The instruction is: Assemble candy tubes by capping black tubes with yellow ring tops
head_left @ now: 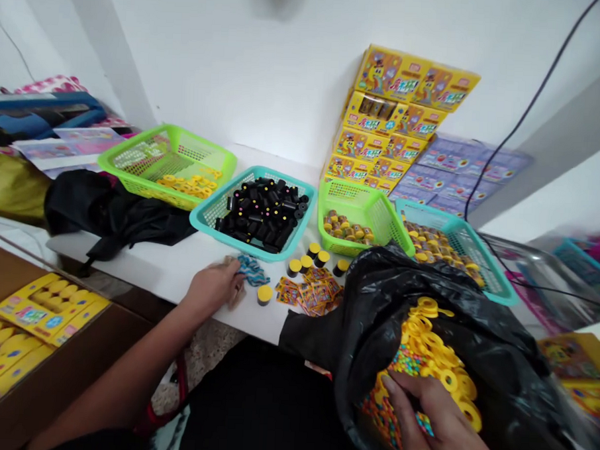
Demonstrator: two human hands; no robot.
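My left hand [215,286] rests at the table's front edge, its fingers closed on a crumpled cloth [252,271], blue-striped and beige. Just right of it stands a small black tub with a yellow lid [264,295]. My right hand [435,423] reaches into an open black plastic bag [367,287]. Its thumb and fingers pinch at a yellow plastic piece [381,385], partly hidden by the fingertips. Yellow plastic rings [445,371] and tiny multicoloured beads [408,361] fill the bag around it. Several printed sachets [319,292] lie between my hands, near more yellow-lidded tubs [305,262].
Behind stand a green basket [208,156] with yellow pieces, a teal basket [198,218] of black tubs, another green basket [380,212] and a teal basket [499,280] with filled tubs. Yellow boxes [399,116] are stacked at the wall. A carton [121,333] sits left; a black cable [528,109] hangs right.
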